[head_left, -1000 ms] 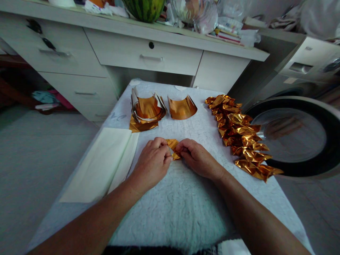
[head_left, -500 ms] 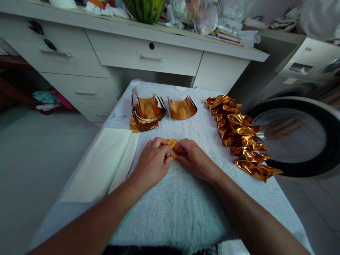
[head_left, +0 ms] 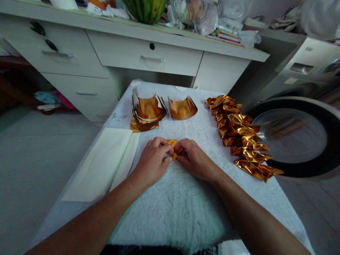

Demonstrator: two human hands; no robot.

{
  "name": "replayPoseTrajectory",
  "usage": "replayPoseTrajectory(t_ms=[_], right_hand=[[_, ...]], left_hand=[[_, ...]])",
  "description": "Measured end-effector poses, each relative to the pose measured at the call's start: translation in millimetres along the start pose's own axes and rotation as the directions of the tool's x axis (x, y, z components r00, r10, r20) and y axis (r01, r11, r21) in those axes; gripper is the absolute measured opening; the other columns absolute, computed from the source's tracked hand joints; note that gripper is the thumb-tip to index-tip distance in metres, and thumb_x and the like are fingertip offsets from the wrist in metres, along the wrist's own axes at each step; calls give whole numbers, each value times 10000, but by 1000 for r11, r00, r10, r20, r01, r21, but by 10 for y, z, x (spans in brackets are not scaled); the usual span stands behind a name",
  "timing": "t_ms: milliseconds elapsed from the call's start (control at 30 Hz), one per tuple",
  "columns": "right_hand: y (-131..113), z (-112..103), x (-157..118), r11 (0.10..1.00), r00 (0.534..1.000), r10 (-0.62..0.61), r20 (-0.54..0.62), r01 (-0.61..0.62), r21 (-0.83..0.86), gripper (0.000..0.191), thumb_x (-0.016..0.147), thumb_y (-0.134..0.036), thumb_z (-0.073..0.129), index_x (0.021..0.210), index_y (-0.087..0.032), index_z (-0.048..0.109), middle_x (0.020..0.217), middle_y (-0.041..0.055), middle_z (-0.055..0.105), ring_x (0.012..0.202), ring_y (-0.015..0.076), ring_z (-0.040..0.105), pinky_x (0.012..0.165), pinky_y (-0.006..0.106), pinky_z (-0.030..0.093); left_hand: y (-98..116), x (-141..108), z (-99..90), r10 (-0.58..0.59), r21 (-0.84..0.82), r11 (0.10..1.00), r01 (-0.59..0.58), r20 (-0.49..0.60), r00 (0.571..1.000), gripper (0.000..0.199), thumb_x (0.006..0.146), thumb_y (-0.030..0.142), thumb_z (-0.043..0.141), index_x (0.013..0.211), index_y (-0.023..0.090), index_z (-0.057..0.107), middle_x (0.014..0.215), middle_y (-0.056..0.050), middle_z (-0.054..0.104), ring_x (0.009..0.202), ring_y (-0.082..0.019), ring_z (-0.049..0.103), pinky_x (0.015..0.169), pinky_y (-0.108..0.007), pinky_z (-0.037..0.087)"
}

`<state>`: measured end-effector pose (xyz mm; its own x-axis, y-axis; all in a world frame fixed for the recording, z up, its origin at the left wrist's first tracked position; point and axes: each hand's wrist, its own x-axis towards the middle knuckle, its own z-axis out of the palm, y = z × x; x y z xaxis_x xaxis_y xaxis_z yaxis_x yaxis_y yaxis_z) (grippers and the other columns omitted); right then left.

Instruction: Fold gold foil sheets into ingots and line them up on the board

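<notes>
A small piece of gold foil paper lies on the cloth-covered table, between my two hands and partly hidden by them. My left hand grips its left side with fingers closed. From the right, my right hand pinches the other side, its fingertips close to those of the left. Beyond the hands are a stack of curved gold sheets and a smaller curved gold stack. Folded gold foil pieces form a long row at the right.
Pale paper sheets lie on the left of the table. Behind stands a white counter with drawers and a watermelon. An open washing machine door is close to the table's right edge.
The fingers of my left hand have shifted slightly at the foil, with the thumb and forefinger a little further apart. My right hand has stayed almost in place.
</notes>
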<state>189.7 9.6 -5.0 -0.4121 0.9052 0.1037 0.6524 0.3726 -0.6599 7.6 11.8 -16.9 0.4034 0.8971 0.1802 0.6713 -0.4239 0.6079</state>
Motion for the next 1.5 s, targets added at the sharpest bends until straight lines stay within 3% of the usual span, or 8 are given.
replayPoseTrajectory(t_ms=[200,333,600,1000,1233,1500], right_hand=[[-4,17,12,1000,1000,-7,-3,7,-11,185,776,-18,554,871,-176,562,830,18,591,810,170,514,781,322,384],[-3,73,18,998,999,-6,-39,3,-61,105,811,-105,577,810,-191,516,811,14,567,788,174,498,764,327,373],[-88,151,25,978,994,83,-69,-94,-184,129,802,-136,570,897,-196,506,877,49,580,817,206,485,776,359,369],[-43,118,-45,989,997,74,-1,-74,-129,357,715,-3,418,1013,-199,434,1009,75,566,906,217,474,847,382,389],[-46,118,-44,988,997,78,-3,-77,-137,377,642,-11,434,962,-210,419,958,58,545,888,215,462,830,377,387],[-19,-52,-85,997,996,-36,75,41,-67,362,637,-51,544,953,-207,463,897,28,544,847,198,469,792,344,387]], left_hand=[[-19,8,-14,-6,-22,1000,7,19,1000,162,767,75,643,859,205,671,1014,-40,555,1017,-240,540,941,-449,455],[-23,18,-20,-10,-14,1000,11,35,999,142,778,101,659,867,211,674,1022,-42,559,1013,-239,545,942,-449,464],[-49,17,-28,-36,-18,999,37,81,996,195,772,83,638,905,222,671,1101,-46,548,1081,-249,526,1003,-462,449],[-57,11,-37,-29,-26,999,32,109,994,270,761,24,576,934,212,666,1134,-54,541,1107,-249,511,1020,-466,433],[-74,9,-56,-12,-38,999,16,115,993,279,764,33,553,940,223,657,1138,-49,541,1112,-245,517,1019,-464,444],[-63,-26,-124,43,-57,998,-36,131,990,398,680,-4,500,974,225,640,1157,-51,541,1136,-230,515,1037,-426,436]])
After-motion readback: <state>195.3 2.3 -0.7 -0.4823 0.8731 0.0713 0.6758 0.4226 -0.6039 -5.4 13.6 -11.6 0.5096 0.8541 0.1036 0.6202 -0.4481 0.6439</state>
